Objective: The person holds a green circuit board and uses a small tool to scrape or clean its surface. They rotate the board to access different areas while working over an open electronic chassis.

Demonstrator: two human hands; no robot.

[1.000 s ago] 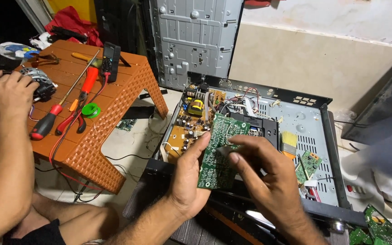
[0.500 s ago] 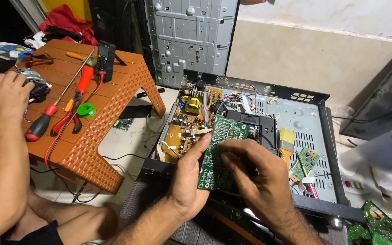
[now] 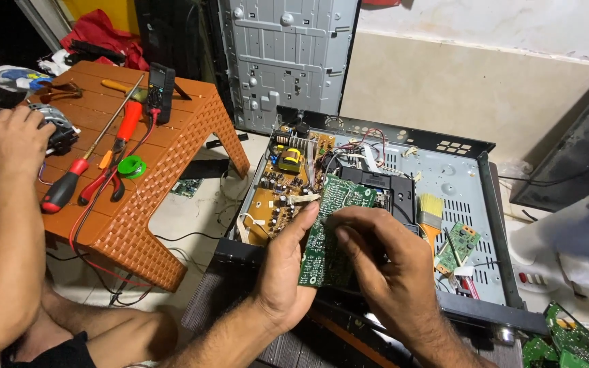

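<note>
You are gripping the light, stiff, fragile green circuit board (image 3: 332, 232) by its left edge with your left hand (image 3: 288, 272), right hand (image 3: 383, 262) fingers pinching its face.

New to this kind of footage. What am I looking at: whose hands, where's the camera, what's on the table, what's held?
There is one view, from a camera worn on a person's head, looking down at their own bare hands. No robot is involved. The left hand grips a green circuit board by its edge, and the right hand touches the board's face. Beneath lies an opened electronics chassis with an orange-brown board inside and a small yellow brush. To the left stands an orange plastic stool carrying red-handled screwdrivers, a multimeter and a green roll. The hands at far left belong to a second person, working on a small part.
</note>
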